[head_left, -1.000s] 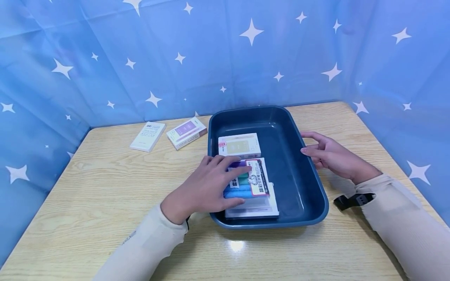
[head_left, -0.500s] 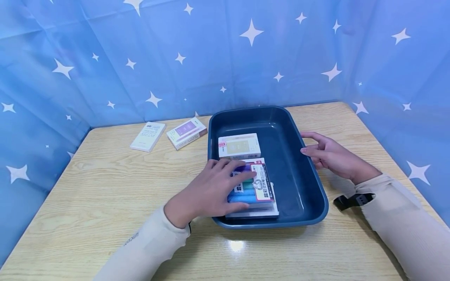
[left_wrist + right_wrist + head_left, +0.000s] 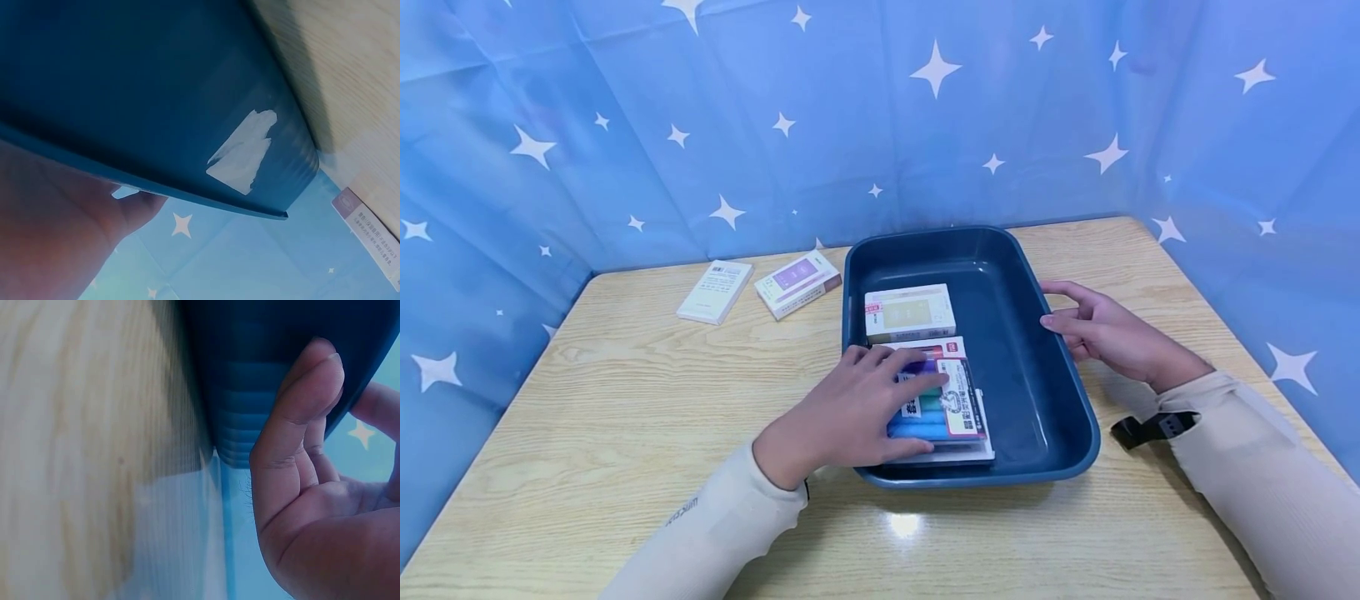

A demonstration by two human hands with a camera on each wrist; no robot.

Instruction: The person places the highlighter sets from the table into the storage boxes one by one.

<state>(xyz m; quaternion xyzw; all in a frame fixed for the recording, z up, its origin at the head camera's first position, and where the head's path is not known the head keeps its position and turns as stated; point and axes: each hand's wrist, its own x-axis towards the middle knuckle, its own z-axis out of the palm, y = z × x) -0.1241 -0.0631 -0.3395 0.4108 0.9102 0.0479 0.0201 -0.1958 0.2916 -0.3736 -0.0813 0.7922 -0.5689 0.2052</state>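
Observation:
My left hand rests over a clear-fronted pack of markers with purple, green and blue barrels. Its fingers lie extended across the top, and the thumb is by the near edge. Beneath the pack, a white flat box shows only at its margin. Both lie in the near left part of a dark blue plastic tray. My right hand holds the tray's right rim; the right wrist view shows curled fingers against the outer wall. Farther back in the tray lies a white box with a yellowish panel.
On the wooden table, left of the tray, are a white box with a purple panel and a plain white box. A blue star-patterned curtain stands behind and along both sides.
The marker pack has shifted slightly right and toward the near side, and sits lower. My left hand moved with it. My right hand and the tray have stayed in place.

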